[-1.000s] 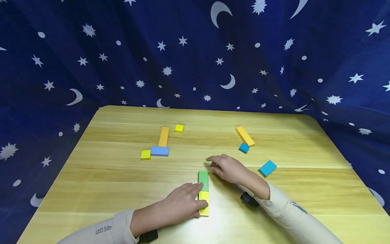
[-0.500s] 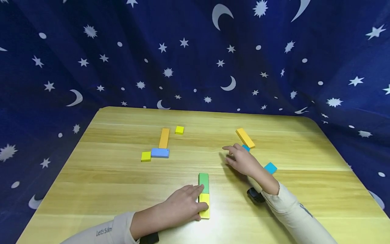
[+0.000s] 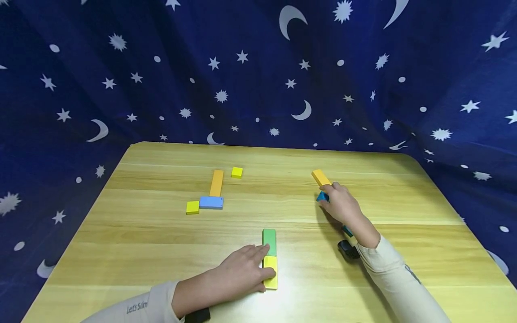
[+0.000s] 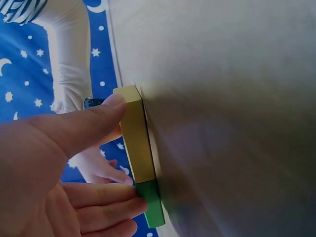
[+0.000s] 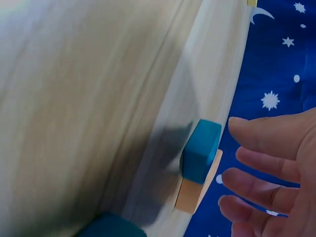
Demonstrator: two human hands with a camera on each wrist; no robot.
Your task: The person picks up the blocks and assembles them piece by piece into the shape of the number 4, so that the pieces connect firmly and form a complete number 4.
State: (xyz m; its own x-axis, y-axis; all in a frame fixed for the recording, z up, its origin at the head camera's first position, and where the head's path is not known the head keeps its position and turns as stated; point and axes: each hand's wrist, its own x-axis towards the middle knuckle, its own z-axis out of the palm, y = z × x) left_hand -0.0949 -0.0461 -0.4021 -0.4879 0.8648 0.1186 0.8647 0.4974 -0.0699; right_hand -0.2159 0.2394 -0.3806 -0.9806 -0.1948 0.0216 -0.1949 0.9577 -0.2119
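Note:
A yellow block (image 3: 271, 283) and a green block (image 3: 269, 236) lie end to end near the table's front. My left hand (image 3: 238, 271) rests on this pair, one finger on the yellow and another on the green. In the left wrist view the thumb (image 4: 108, 111) touches the yellow block (image 4: 137, 143). My right hand (image 3: 343, 206) reaches over a small blue block (image 3: 322, 197), thumb and fingers spread beside it. The right wrist view shows a gap between that hand (image 5: 276, 163) and the blue block (image 5: 201, 150). An orange block (image 3: 320, 176) touches the blue one, partly hidden by fingers.
Another blue block (image 3: 348, 230) is mostly covered by my right wrist. On the left lie an orange block (image 3: 216, 183), a periwinkle block (image 3: 211, 202) and two yellow squares, one (image 3: 192, 207) touching the periwinkle. A star-patterned curtain (image 3: 258, 80) hangs behind the table (image 3: 141, 242).
My right hand has moved right and away from me, from beside the green block to the small blue block. My left hand has stayed on the yellow and green blocks.

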